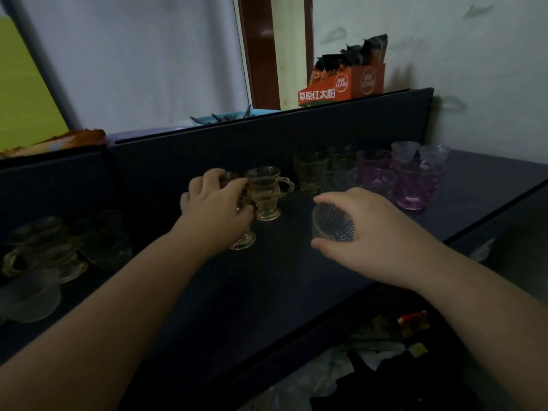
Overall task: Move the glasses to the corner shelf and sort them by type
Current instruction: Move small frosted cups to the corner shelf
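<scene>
A dark shelf (296,277) runs along the wall into the corner. On it stand two amber handled glasses (265,192), olive-green cups (311,172) behind them, purple tumblers (412,185) and clear fluted cups (404,149) toward the corner. More dim glassware (44,250) sits at the left end.

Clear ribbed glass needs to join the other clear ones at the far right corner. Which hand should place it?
Right. The right hand already grips the clear ribbed glass, nearer the clear glasses behind the purple tumblers. The left hand holds an amber footed mug.
</scene>
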